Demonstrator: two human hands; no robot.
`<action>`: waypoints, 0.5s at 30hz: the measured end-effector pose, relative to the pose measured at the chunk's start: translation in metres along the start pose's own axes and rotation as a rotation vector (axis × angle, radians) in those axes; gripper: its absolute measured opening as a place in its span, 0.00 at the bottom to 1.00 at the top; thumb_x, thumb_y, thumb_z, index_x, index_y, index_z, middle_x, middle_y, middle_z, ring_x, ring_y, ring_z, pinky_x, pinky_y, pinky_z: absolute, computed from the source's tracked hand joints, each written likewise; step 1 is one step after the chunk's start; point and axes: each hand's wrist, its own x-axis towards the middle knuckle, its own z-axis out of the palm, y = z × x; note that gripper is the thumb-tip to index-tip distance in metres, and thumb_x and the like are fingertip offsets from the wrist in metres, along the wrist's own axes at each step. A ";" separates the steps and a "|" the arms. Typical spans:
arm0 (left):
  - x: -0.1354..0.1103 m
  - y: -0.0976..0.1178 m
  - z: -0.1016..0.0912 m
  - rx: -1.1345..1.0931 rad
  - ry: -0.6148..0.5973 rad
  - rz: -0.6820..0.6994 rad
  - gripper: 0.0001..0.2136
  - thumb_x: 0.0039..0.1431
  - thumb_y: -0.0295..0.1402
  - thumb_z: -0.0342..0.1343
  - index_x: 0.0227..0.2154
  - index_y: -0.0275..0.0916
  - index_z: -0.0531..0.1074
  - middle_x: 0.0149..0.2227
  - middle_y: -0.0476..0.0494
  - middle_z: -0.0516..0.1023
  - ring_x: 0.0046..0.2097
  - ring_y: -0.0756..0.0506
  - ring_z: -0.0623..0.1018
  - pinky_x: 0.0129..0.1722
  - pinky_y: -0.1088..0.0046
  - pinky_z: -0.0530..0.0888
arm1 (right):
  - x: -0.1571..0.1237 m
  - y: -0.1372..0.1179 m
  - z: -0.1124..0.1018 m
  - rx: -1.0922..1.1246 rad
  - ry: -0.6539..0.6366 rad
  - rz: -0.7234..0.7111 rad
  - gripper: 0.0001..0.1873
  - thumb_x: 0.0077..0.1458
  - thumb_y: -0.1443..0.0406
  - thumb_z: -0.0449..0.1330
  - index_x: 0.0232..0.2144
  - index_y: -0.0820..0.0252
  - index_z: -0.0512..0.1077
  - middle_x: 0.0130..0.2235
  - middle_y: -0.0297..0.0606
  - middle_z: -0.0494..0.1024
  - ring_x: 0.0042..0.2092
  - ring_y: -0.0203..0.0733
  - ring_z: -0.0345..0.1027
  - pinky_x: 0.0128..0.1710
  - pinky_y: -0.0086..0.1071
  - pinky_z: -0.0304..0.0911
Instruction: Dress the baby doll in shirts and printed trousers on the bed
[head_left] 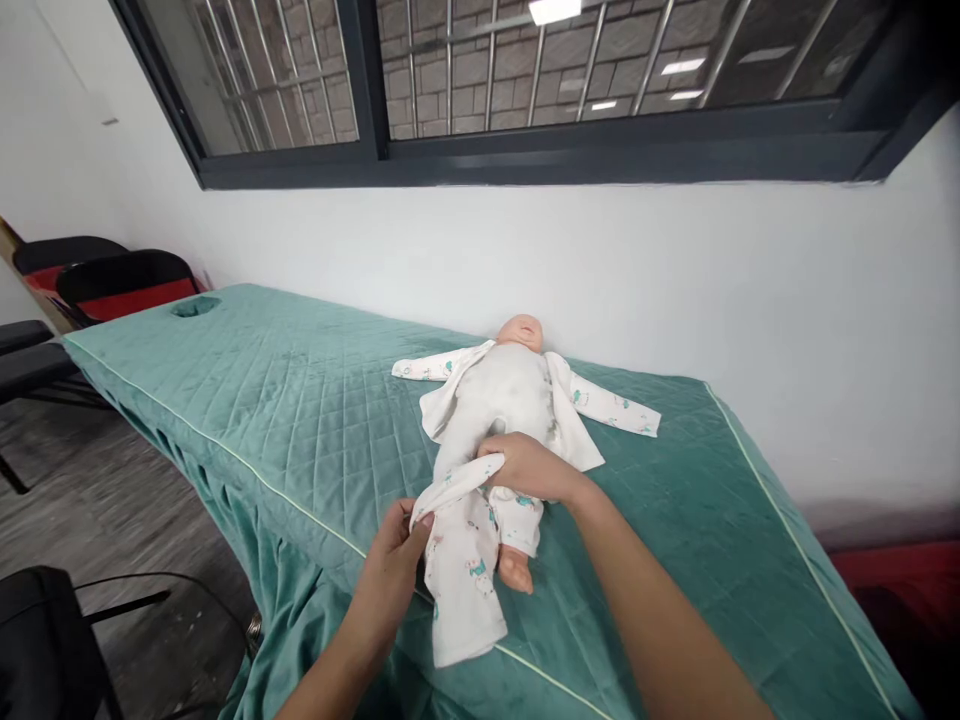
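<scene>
On its back on the green quilted bed cover lies a baby doll (497,392) with a soft white body. A white patterned baby shirt (615,405) has its sleeves spread out to both sides and its front parted. White baby pants (466,570) with small coloured prints are around the doll's legs; one bare foot (515,568) sticks out of a leg opening. My left hand (397,555) pinches the waistband at its left side. My right hand (529,465) grips the waistband nearer the middle, between the doll's legs. The doll's other foot is hidden inside the pants.
The green quilted cover (315,420) spreads over a long bed with a face hole (196,306) at its far left. Behind it stands a white wall with a barred window (517,80). Black and red chairs (131,285) are at the left, and a black seat (52,640) is near the lower left.
</scene>
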 end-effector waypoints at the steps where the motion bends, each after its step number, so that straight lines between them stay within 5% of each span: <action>1: 0.003 -0.002 0.000 0.026 0.025 0.049 0.19 0.56 0.51 0.55 0.38 0.38 0.67 0.28 0.51 0.70 0.29 0.49 0.68 0.30 0.73 0.66 | -0.001 0.000 -0.001 0.023 0.000 -0.003 0.06 0.49 0.62 0.62 0.27 0.59 0.72 0.30 0.31 0.76 0.33 0.37 0.67 0.30 0.27 0.54; 7: 0.033 0.003 -0.005 0.292 0.086 0.277 0.14 0.62 0.45 0.50 0.40 0.40 0.68 0.39 0.45 0.76 0.39 0.45 0.74 0.37 0.70 0.69 | -0.003 0.001 -0.001 0.040 0.018 -0.008 0.10 0.52 0.58 0.61 0.29 0.59 0.72 0.32 0.32 0.76 0.35 0.40 0.68 0.31 0.28 0.56; 15: 0.082 0.018 -0.010 0.509 -0.005 0.372 0.10 0.64 0.38 0.46 0.40 0.39 0.67 0.36 0.47 0.76 0.38 0.46 0.74 0.37 0.70 0.69 | -0.002 -0.001 0.003 -0.077 0.087 0.077 0.10 0.52 0.58 0.59 0.25 0.58 0.68 0.27 0.29 0.73 0.31 0.37 0.65 0.28 0.28 0.51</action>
